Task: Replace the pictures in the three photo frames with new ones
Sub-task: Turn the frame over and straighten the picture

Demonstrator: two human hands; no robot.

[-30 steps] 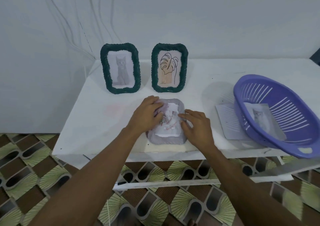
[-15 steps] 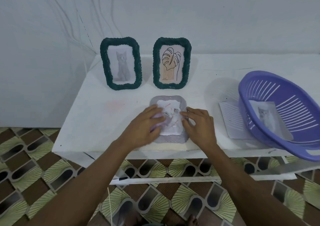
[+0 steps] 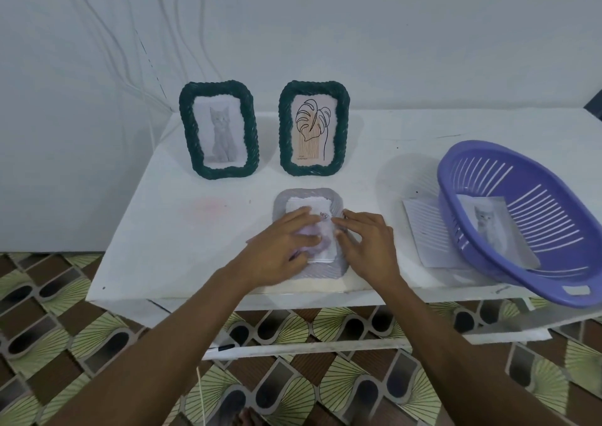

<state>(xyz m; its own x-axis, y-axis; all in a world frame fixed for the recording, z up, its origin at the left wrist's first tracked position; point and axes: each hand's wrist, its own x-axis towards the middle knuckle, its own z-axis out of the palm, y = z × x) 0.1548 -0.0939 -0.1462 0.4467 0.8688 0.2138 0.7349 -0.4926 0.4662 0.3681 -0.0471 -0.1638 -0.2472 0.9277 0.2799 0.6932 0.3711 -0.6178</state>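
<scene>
A grey photo frame lies face down near the table's front edge, with a white picture sheet on its back. My left hand rests flat over the sheet's left side, fingers pressing on it. My right hand presses the frame's right edge, fingertips at the sheet. Two green woven frames stand upright behind: the left frame shows a grey cat, the right frame a leaf drawing. A cat picture lies inside the purple basket.
The white table stands against a white wall. A lined paper sheet lies partly under the purple basket at the right, which overhangs the front edge. Patterned tile floor lies below.
Both hands have slid toward me along the face-down frame, uncovering the top of the sheet. The view has tilted slightly; the standing frames and basket have not moved.
</scene>
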